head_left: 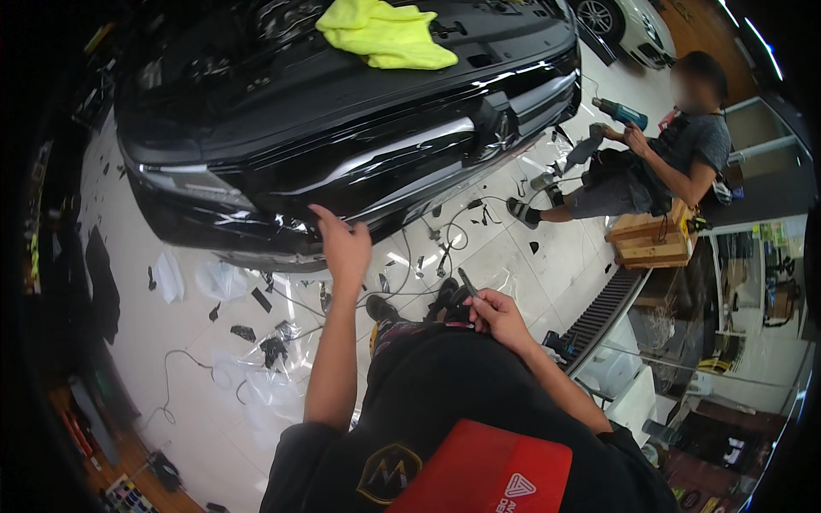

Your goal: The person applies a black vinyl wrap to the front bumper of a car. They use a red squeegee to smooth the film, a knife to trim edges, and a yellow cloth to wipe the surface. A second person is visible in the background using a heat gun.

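My left hand point(345, 250) reaches to the glossy black front bumper point(278, 224) of a car, its index finger stretched out against the panel edge below the headlight point(195, 183). The fingers are apart and hold nothing. In front of my waist, my right hand point(499, 316) is closed round a slim dark pen-like tool point(467, 282), its tip pointing up and away; the exact kind cannot be made out. A bright yellow cloth point(385, 34) lies crumpled on top of the car's front.
At the right a seated person point(684, 145) holds a heat gun point(622, 113) and a dark piece. Cables point(406, 256), black scraps point(274, 350) and clear film point(274, 393) litter the tiled floor. A wooden box point(650, 244) and a floor grate point(599, 321) are nearby.
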`<act>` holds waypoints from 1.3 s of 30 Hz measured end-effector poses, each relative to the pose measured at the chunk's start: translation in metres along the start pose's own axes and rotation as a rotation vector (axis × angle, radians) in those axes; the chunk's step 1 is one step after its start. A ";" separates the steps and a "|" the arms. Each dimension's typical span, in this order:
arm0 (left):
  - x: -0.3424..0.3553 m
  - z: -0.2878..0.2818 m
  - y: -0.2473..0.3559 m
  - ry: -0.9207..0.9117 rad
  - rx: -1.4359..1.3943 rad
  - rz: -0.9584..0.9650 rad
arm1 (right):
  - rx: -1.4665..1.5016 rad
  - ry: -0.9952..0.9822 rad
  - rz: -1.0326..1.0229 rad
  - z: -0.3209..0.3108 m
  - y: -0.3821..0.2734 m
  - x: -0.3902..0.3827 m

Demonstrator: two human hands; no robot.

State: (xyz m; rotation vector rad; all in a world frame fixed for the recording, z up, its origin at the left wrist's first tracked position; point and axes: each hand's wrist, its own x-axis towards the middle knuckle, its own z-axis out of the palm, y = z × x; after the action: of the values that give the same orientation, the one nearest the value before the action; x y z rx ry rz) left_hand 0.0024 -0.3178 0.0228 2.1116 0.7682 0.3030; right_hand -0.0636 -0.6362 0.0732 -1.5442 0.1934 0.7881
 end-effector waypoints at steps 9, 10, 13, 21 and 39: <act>-0.060 0.032 0.038 -0.396 -0.018 0.198 | 0.010 -0.013 -0.066 -0.025 -0.004 0.029; -0.057 0.033 0.047 -0.426 -0.012 0.179 | 0.016 -0.014 -0.068 -0.032 -0.004 0.032; -0.043 0.048 0.057 -0.408 0.041 0.229 | 0.035 -0.022 -0.077 -0.059 -0.008 0.040; -0.015 0.100 0.131 -0.263 0.217 0.319 | 0.171 0.034 -0.067 -0.163 -0.014 0.068; 0.068 0.186 0.225 -0.052 0.453 0.469 | 0.136 -0.011 0.099 -0.332 -0.015 0.125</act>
State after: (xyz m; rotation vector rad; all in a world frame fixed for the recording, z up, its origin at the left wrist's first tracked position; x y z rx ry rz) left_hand 0.2360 -0.4967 0.0828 2.7128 0.3150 0.3431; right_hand 0.1578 -0.9014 -0.0088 -1.4098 0.3115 0.8441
